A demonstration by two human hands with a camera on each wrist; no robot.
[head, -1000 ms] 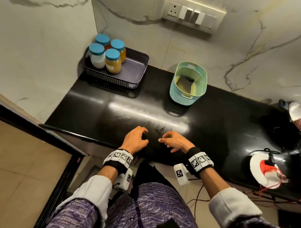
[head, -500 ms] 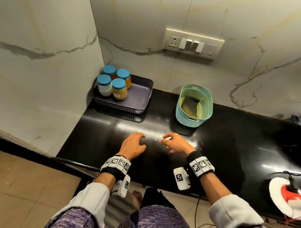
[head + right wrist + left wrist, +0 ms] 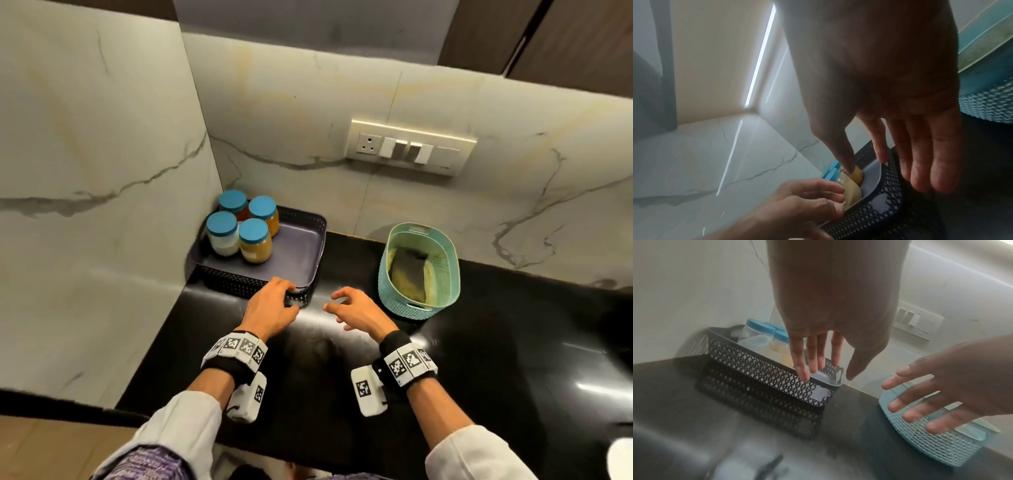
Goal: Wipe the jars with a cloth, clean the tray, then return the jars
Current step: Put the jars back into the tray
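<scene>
Several blue-lidded jars (image 3: 254,236) stand together in the back left of a dark lattice-walled tray (image 3: 233,279), which sits in the corner of the black counter. The tray's right half is bare. My left hand (image 3: 289,294) is open, its straight fingertips (image 3: 804,374) at the tray's front rim near the right corner. My right hand (image 3: 337,303) is open with spread fingers and holds nothing, hovering over the counter between the tray and a teal basket (image 3: 404,308). A folded dark and yellowish cloth (image 3: 409,274) lies inside the basket.
Marble walls close in the tray on its left and back sides. A switch panel (image 3: 409,147) is on the back wall above the basket. The black counter (image 3: 496,342) stretches to the right. A white object (image 3: 621,459) shows at the lower right edge.
Both hands have moved forward from the counter's front edge toward the tray. The left hand's fingertips are now at the tray's front rim. My view has tilted up.
</scene>
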